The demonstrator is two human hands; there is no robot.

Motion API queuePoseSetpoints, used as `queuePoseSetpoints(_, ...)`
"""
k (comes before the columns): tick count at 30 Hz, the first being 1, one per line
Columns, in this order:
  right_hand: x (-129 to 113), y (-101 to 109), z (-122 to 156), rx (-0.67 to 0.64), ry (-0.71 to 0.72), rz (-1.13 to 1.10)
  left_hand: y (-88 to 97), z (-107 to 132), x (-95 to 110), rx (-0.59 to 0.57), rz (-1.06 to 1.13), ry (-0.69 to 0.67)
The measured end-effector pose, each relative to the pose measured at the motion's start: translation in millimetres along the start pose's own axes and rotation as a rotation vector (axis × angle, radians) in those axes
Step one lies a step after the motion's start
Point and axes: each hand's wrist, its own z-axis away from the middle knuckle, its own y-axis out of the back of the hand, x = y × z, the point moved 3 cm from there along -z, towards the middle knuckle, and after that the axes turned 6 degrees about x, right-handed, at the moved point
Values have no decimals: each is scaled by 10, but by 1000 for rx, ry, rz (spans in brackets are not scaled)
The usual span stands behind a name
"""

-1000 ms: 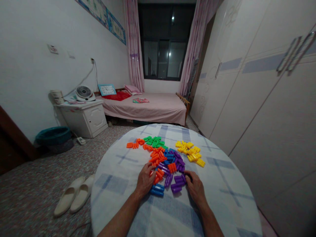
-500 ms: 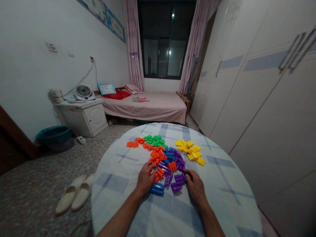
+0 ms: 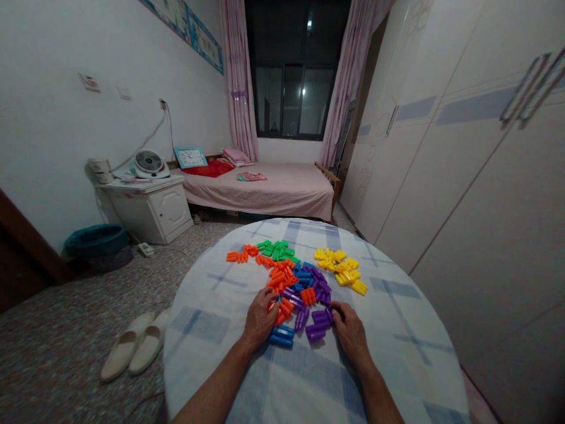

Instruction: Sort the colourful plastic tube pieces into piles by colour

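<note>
Ribbed plastic blocks in several colours lie in a loose heap on the round table. At the heap's near left, my left hand (image 3: 260, 316) rests with thumb and fingers parted, touching the orange blocks (image 3: 283, 311). Just below its fingertips are blue blocks (image 3: 281, 337). My right hand (image 3: 351, 331) lies on the opposite side, fingers loosely bent and apart, against the edge of the purple blocks (image 3: 321, 324). Its fingertips are partly hidden. A single orange block (image 3: 308, 296) sits between the two hands among purple pieces.
Green blocks (image 3: 277, 251) lie at the far side of the heap, with yellow blocks (image 3: 339, 268) to the right. A checked cloth (image 3: 304, 383) covers the table. Beyond stand a bed (image 3: 282, 191), a white cabinet (image 3: 170, 212) and a wardrobe (image 3: 477, 206). Slippers (image 3: 132, 347) are on the floor.
Both hands and the blocks stay where they were. Only the camera view has shifted very slightly.
</note>
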Motion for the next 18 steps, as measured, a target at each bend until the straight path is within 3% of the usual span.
queuePoseSetpoints(18, 26, -15, -2, -12, 12, 7, -1, -3, -1, -14, 4, 3)
